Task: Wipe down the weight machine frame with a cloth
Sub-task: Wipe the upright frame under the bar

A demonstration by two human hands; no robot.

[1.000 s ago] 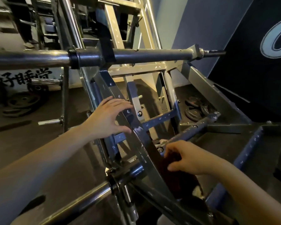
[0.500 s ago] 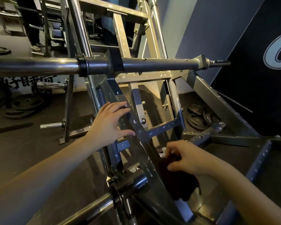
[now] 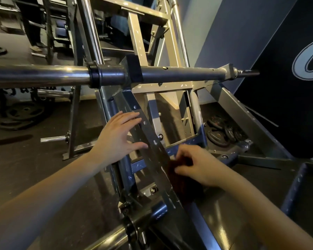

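The weight machine frame (image 3: 148,127) is grey and blue steel with chipped paint, its slanted bar running from the upper middle down to the lower right. My left hand (image 3: 116,139) rests flat on that slanted bar, fingers spread. My right hand (image 3: 193,165) presses a dark reddish-brown cloth (image 3: 182,183) against the same bar, lower down and to the right. Most of the cloth hangs below my fingers.
A long chrome bar (image 3: 43,74) with a black sleeve crosses the view at the top. Weight plates (image 3: 23,112) lie on the dark floor at left, and more plates (image 3: 220,132) sit behind the frame at right. A dark wall stands at right.
My right hand has slid the cloth up the slanted bar, closer to my left hand. The view has tilted up a little.
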